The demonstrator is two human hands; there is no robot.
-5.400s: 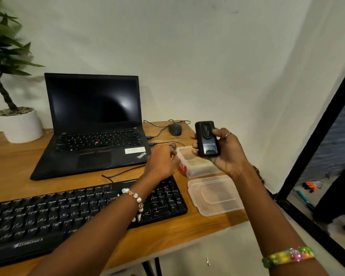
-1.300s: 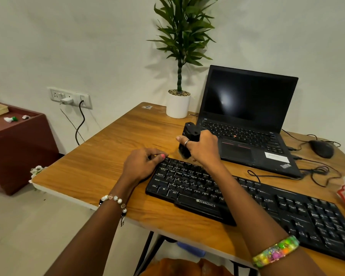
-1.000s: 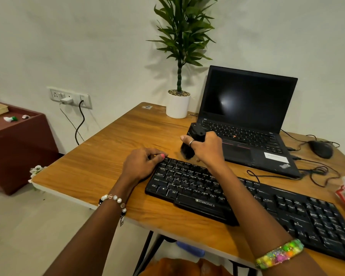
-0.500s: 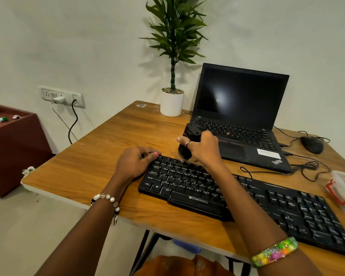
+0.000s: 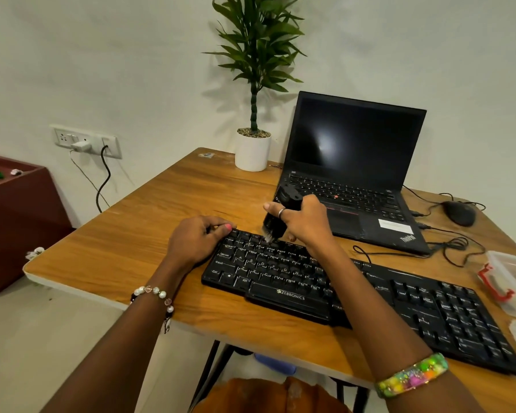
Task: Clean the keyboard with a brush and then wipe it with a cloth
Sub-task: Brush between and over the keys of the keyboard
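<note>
A long black keyboard (image 5: 370, 296) lies slanted across the wooden table (image 5: 149, 248). My right hand (image 5: 306, 223) grips a chunky black brush (image 5: 276, 217), held upright with its bristles touching the keys of the top row near the keyboard's left end. My left hand (image 5: 197, 238) rests on the keyboard's far left corner, fingers curled over its edge, pressing on it. No cloth is in sight.
An open black laptop (image 5: 355, 174) stands just behind the brush. A potted plant (image 5: 253, 150) sits at the back, a mouse (image 5: 459, 213) with tangled cables to the right, and a clear plastic box with a red clip (image 5: 510, 281) at the right edge.
The brush stayed at the keyboard's upper left, shifting slightly along the top row. My left hand kept its place on the corner. The view moved a little.
</note>
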